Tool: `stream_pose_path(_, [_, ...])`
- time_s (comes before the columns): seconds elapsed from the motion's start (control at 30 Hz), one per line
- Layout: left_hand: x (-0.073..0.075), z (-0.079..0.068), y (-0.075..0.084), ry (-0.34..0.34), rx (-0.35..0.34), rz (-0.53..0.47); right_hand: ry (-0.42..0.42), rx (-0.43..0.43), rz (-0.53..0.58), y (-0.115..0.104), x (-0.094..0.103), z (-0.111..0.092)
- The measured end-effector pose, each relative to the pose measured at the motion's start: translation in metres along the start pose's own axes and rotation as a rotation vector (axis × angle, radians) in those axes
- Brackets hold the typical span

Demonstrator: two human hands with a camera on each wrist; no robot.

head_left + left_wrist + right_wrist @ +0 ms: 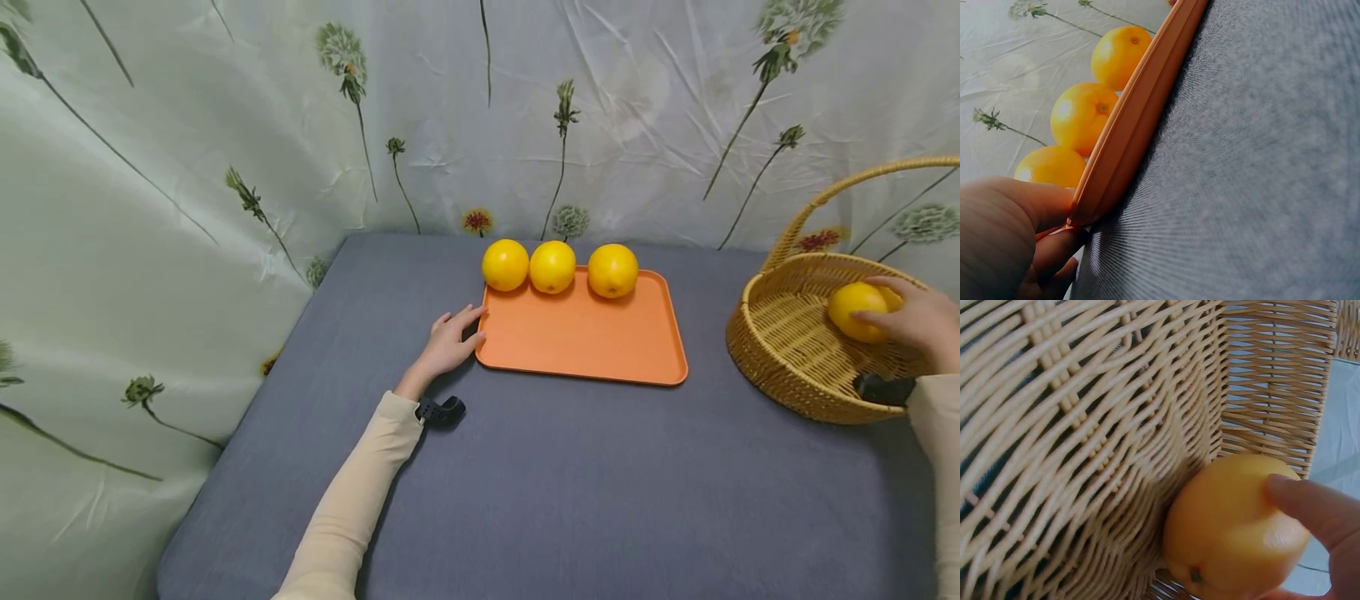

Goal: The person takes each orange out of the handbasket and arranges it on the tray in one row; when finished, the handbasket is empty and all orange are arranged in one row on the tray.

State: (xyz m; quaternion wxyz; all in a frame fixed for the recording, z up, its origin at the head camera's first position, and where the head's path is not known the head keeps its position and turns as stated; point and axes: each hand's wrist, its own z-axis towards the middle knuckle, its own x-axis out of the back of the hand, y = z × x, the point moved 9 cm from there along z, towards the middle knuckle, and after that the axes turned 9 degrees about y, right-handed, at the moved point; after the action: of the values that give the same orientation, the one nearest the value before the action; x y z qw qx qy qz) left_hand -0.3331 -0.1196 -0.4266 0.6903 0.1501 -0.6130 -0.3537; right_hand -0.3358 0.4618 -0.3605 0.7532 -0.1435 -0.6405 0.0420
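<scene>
An orange serving tray (585,337) lies on the table. My left hand (448,342) is at its left edge; in the left wrist view the thumb (1054,203) lies against the rim and the fingers bend in below it. Along the tray's far side sit three oranges, a left one (505,265), a middle one (552,267) and a right one (612,270). At the far right my right hand (918,321) reaches into a wicker basket (772,358) and grips another orange (1229,525), with the thumb on its upper side.
The basket's tall arched handle (813,200) rises at its back. Behind the blue-grey table (600,492) hangs a pale flowered curtain (450,100), also on the left. A dark wrist strap (442,411) sits on the left wrist.
</scene>
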Motion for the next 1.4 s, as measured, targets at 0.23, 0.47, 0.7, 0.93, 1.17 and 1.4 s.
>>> stream_pose_path(0.23, [-0.003, -0.002, 0.0, -0.005, 0.003, 0.003, 0.064, 0.107, 0.03, -0.007, -0.002, -0.001])
stream_pose_path(0.47, [0.001, -0.001, 0.0, 0.012, 0.019, 0.001, 0.025, 0.137, -0.014, -0.012, -0.003, 0.001])
stream_pose_path(0.7, [0.001, -0.001, 0.0, 0.01, 0.018, -0.004, 0.007, 0.092, -0.026, -0.011, -0.001, 0.004])
stream_pose_path(0.93, [0.0, 0.0, 0.0, 0.007, 0.015, 0.002, -0.01, 0.026, -0.031, -0.008, 0.002, 0.001])
stream_pose_path(1.17, [0.002, 0.0, 0.003, 0.014, -0.004, -0.003, -0.041, -0.069, 0.07, -0.007, 0.009, 0.0])
stream_pose_path(1.4, [0.003, -0.001, 0.004, 0.014, -0.009, -0.01, -0.061, -0.127, 0.162, -0.015, 0.017, -0.005])
